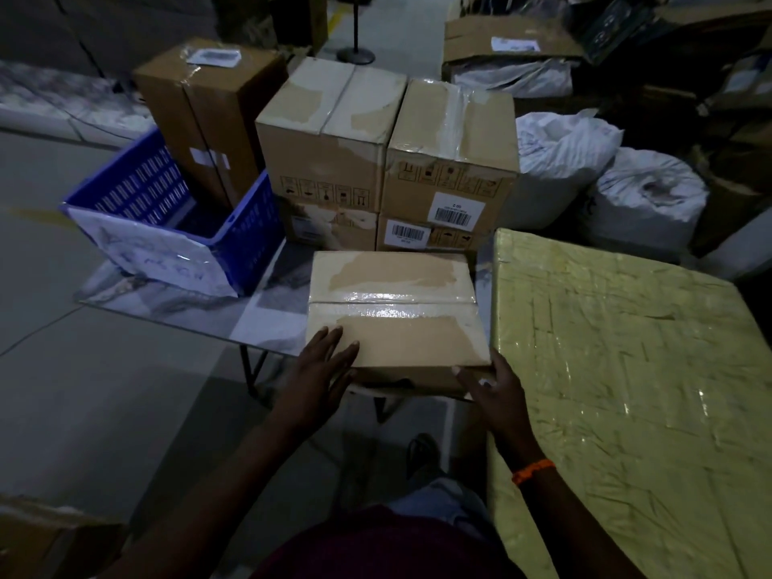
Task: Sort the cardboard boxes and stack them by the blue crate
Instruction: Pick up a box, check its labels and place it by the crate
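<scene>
- Lying flat at the near edge of the table [267, 323], the taped cardboard box [397, 315] sits right in front of the person.
- left hand [321, 369]: fingers straight, laid flat on the box's top at its near-left corner, curled round nothing.
- right hand [497, 394]: fingers spread and relaxed against the near-right corner and front face; the thumb seems to lie along the right edge, but the light is dim.
- Box's far edge is near the stack of 4 boxes [451, 135], 2 on 2, with a small gap.
- Box's right side is just beside the yellow wrapped package [626, 369], which leaves a narrow gap.
- blue crate [167, 215] stands on the table's left part, apart from the box, with bare tabletop between them.
- tall brown box [209, 119] stands behind the crate.
- white sacks [643, 194] lie to the right of the stack.
</scene>
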Motion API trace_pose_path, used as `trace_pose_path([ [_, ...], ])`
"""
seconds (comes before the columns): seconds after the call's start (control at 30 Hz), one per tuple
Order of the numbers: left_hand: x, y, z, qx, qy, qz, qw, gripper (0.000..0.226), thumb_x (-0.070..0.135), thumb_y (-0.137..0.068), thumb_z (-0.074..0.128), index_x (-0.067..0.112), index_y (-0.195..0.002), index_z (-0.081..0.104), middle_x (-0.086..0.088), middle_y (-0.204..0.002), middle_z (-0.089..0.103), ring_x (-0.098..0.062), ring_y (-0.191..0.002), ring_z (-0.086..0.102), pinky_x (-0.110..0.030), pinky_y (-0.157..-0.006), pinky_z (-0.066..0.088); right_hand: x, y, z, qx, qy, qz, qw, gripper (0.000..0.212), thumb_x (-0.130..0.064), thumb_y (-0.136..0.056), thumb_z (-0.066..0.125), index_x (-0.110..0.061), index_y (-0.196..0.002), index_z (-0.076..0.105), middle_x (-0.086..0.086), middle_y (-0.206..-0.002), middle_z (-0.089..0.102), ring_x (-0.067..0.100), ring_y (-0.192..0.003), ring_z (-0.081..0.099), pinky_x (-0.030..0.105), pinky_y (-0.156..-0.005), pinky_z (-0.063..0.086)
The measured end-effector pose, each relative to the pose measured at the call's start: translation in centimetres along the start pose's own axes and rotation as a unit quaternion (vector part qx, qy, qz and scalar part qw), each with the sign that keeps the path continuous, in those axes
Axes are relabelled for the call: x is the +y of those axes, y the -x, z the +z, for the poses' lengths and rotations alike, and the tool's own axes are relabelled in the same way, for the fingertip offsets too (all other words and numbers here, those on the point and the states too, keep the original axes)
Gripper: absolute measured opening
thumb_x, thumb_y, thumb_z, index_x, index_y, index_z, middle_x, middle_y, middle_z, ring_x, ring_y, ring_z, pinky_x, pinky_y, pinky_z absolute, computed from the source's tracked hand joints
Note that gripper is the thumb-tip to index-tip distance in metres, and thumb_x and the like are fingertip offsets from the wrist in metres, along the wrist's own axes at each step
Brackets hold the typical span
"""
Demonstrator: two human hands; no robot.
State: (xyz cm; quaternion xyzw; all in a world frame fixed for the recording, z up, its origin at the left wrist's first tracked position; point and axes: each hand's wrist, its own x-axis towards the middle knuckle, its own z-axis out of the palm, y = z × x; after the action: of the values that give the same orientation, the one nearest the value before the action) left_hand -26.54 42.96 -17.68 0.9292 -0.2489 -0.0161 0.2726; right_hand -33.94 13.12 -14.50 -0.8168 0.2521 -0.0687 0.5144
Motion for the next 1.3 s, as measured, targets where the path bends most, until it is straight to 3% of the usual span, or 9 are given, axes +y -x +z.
trace_pose_path([
  [0.13,1.0,-0.6,1.1,0.002,0.036,0.018,0.999,0.063,0.048,-0.098,0.044,0.019,-0.154,0.043,-0.014,-0.165,0.026,-0.035,-0.153,0.021,-0.058,-0.118,0.032,-2.8,-1.5,-1.9,0.044,-0.009,-0.052,0.998,0.067,-0.044,-0.079,0.086,-0.023,-0.139,0.061,-0.002,-0.131,0.065,0.013,-0.12,0.061,0.047,-0.103,0.054],
  [0.3,1.7,-0.2,2.8,0.029,0.011,-0.006,0.999,0.085,0.068,-0.096,0.041,0.028,-0.164,0.009,-0.008,-0.171,0.005,-0.03,-0.157,0.006,-0.055,-0.12,0.015,-10.2,-1.5,-1.5,0.078,0.017,-0.187,0.979,0.052,-0.031,-0.081,0.087,-0.022,-0.126,0.063,-0.008,-0.123,0.058,0.0,-0.112,0.052,0.006,-0.09,0.041],
  [0.4,1.2,0.1,1.9,0.038,-0.031,-0.026,0.998,0.09,0.077,-0.094,0.033,0.03,-0.164,0.0,-0.005,-0.172,0.001,-0.025,-0.158,-0.002,-0.061,-0.119,0.006,-12.3,-0.4,2.0,0.094,0.058,-0.273,0.956,0.055,-0.023,-0.078,0.089,-0.017,-0.125,0.061,-0.004,-0.121,0.059,0.013,-0.115,0.053,0.019,-0.097,0.042],
  [0.5,0.0,0.7,0.4,0.064,-0.049,-0.003,0.997,0.084,0.072,-0.098,0.034,0.03,-0.164,0.006,-0.004,-0.172,0.004,-0.023,-0.158,-0.006,-0.068,-0.119,0.014,-12.8,0.3,4.9,0.094,0.074,-0.319,0.94,0.06,-0.02,-0.08,0.088,-0.012,-0.131,0.057,0.006,-0.13,0.06,0.026,-0.124,0.054,0.042,-0.104,0.043],
  [0.67,-2.2,0.1,-3.9,0.167,-0.008,0.007,0.986,0.085,0.057,-0.096,0.055,0.014,-0.161,0.023,-0.014,-0.17,0.012,-0.032,-0.157,0.014,-0.067,-0.115,0.029,-13.5,0.2,7.7,-0.008,0.108,-0.422,0.9,0.061,-0.006,-0.08,0.079,-0.013,-0.135,0.053,0.011,-0.145,0.051,0.034,-0.145,0.04,0.054,-0.112,0.041],
  [0.8,-3.2,-2.0,-8.0,0.227,-0.033,0.031,0.973,0.094,0.049,-0.089,0.069,-0.001,-0.157,0.028,-0.022,-0.167,0.016,-0.036,-0.155,0.018,-0.06,-0.117,0.034,-12.3,-0.7,7.5,-0.061,0.146,-0.458,0.875,0.054,0.012,-0.077,0.066,-0.009,-0.127,0.061,0.01,-0.152,0.049,0.029,-0.152,0.032,0.045,-0.122,0.033],
  [1.0,-2.8,-5.3,-12.0,0.205,0.009,0.018,0.979,0.104,0.036,-0.081,0.084,0.016,-0.162,0.021,-0.014,-0.171,0.002,-0.034,-0.156,0.014,-0.061,-0.111,0.041,-12.3,-2.8,5.8,-0.104,0.149,-0.443,0.878,0.06,0.019,-0.08,0.06,-0.009,-0.133,0.059,0.008,-0.156,0.044,0.02,-0.155,0.027,0.04,-0.124,0.032],
  [1.1,-1.7,-7.5,-12.9,0.143,0.038,-0.041,0.988,0.084,0.038,-0.085,0.079,0.031,-0.157,0.035,-0.001,-0.171,0.007,-0.028,-0.154,0.022,-0.058,-0.109,0.045,-12.3,-3.8,5.1,-0.11,0.144,-0.435,0.882,0.062,0.022,-0.078,0.058,-0.009,-0.132,0.059,0.007,-0.155,0.046,0.02,-0.155,0.028,0.042,-0.123,0.034],
  [1.3,1.5,-6.4,-10.2,0.181,0.009,-0.021,0.983,0.063,0.029,-0.088,0.075,0.036,-0.146,0.052,-0.004,-0.165,0.025,-0.03,-0.14,0.042,-0.048,-0.104,0.049,-11.7,-6.3,2.4,-0.011,0.121,-0.378,0.918,0.067,0.028,-0.068,0.057,-0.01,-0.123,0.062,0.005,-0.145,0.057,0.02,-0.151,0.036,0.037,-0.121,0.036],
])
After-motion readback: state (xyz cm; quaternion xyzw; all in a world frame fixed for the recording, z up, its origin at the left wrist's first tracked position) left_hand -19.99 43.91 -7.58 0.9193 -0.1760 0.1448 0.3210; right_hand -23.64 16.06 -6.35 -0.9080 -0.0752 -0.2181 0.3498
